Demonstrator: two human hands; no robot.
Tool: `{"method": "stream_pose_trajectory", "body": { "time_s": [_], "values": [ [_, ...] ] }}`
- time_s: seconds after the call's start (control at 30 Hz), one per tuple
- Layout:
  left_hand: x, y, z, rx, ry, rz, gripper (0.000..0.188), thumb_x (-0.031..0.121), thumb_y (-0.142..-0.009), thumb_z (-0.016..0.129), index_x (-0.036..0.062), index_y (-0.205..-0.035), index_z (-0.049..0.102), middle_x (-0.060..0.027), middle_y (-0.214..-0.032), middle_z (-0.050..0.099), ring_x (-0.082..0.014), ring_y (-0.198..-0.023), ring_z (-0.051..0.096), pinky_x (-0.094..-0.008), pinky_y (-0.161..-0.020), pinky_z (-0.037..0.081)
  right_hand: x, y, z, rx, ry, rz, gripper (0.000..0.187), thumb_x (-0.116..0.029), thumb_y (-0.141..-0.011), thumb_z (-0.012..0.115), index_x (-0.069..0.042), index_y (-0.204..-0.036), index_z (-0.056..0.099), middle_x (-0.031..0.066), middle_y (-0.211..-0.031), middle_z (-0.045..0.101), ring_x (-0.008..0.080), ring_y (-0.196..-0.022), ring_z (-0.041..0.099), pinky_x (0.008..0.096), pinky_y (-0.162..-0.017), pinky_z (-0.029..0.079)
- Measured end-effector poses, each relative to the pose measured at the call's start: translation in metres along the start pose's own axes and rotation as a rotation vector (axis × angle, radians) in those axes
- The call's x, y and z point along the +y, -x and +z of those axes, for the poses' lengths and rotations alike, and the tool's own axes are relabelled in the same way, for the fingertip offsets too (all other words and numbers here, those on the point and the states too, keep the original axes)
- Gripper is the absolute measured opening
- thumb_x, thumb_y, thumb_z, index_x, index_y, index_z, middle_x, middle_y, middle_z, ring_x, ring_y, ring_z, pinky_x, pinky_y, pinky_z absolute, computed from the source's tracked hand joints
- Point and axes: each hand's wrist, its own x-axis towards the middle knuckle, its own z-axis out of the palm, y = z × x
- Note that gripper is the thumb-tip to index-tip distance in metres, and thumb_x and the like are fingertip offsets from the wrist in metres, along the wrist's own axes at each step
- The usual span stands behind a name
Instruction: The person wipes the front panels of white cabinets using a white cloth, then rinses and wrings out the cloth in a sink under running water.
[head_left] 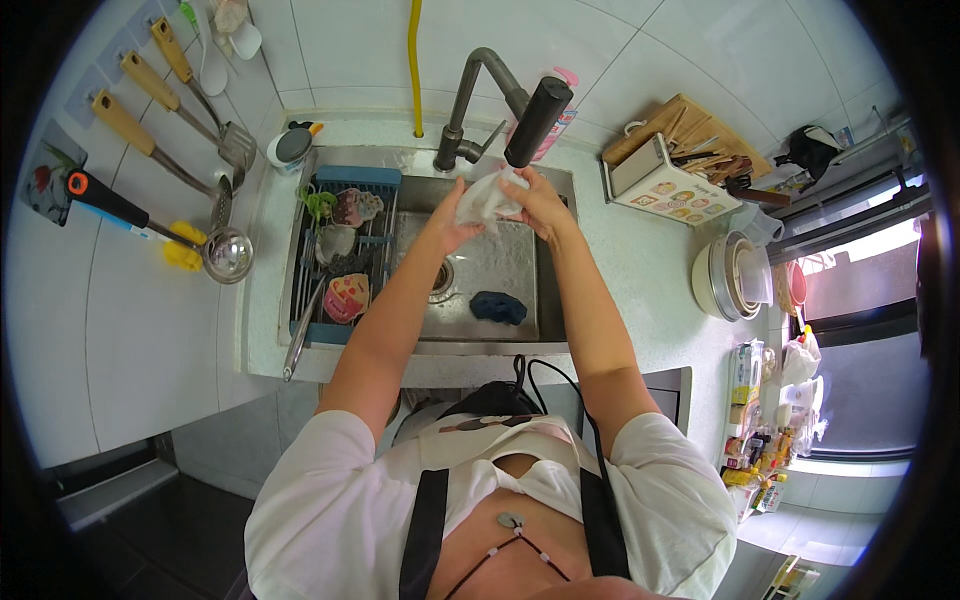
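Both my hands are raised over the metal sink, close under the dark faucet head. Between them is a wet-looking, crumpled white cloth. My left hand grips its left side, while the fingers of my right hand close on its right side. Pale streaks, like water, show below the cloth. A dark blue cloth lies bunched on the sink floor, nearer to me and touched by neither hand. Part of the drain shows beside my left forearm.
A blue drying rack with several items spans the sink's left side; a metal handle juts over the front edge. Ladles and spatulas hang on the left wall. A utensil holder and stacked bowls stand on the right counter.
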Motion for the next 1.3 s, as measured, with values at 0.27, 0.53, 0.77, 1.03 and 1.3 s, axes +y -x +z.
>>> {"method": "stream_pose_trajectory", "body": {
  "time_s": [0.27,0.53,0.77,1.03,1.3],
  "values": [
    [0.013,0.007,0.026,-0.141,0.15,0.11,0.041,0.048,-0.086,0.049,0.0099,-0.1,0.053,-0.0011,-0.085,0.056,-0.0087,-0.064,0.051,-0.0175,-0.038,0.03,0.047,-0.015,-0.01,0.412,-0.232,-0.088,0.023,-0.019,-0.086,0.054,-0.016,-0.109,0.051,0.0009,-0.088,0.056,0.0092,-0.066,0.052,0.0196,-0.045,0.038],
    [-0.004,-0.046,0.015,0.105,-0.361,0.679,0.029,0.037,-0.088,0.051,0.0076,-0.085,0.055,-0.0026,-0.076,0.054,-0.0111,-0.063,0.051,-0.0264,-0.056,0.041,0.036,0.015,0.063,0.491,0.378,-0.537,0.02,-0.021,-0.086,0.05,-0.008,-0.101,0.053,0.0076,-0.081,0.059,0.0208,-0.065,0.055,0.0328,-0.051,0.041],
    [-0.007,0.023,0.102,0.52,-0.65,0.3,0.032,0.03,-0.089,0.047,0.0026,-0.097,0.061,-0.0083,-0.084,0.061,-0.0158,-0.074,0.056,-0.0278,-0.064,0.044,0.031,-0.018,0.017,0.808,0.715,-0.356,0.022,-0.023,-0.084,0.048,-0.001,-0.088,0.052,0.0239,-0.079,0.056,0.0416,-0.079,0.054,0.0427,-0.068,0.042],
    [-0.022,-0.061,0.008,0.247,-0.785,0.59,0.036,0.037,-0.086,0.051,0.0045,-0.098,0.06,-0.0067,-0.081,0.06,-0.0176,-0.071,0.057,-0.0316,-0.06,0.044,0.021,-0.005,0.066,0.708,0.644,-0.527,0.021,-0.024,-0.087,0.045,-0.004,-0.089,0.051,0.0248,-0.082,0.057,0.0438,-0.079,0.054,0.0489,-0.066,0.04],
    [0.016,0.016,0.038,0.227,-0.258,0.211,0.039,0.047,-0.082,0.056,0.0108,-0.096,0.056,-0.0007,-0.078,0.058,-0.0138,-0.061,0.055,-0.0303,-0.046,0.037,0.019,-0.011,-0.006,0.588,1.088,-0.38,0.029,-0.035,-0.088,0.046,-0.007,-0.088,0.054,0.0219,-0.068,0.057,0.0376,-0.071,0.059,0.0453,-0.063,0.043]
  ]
}}
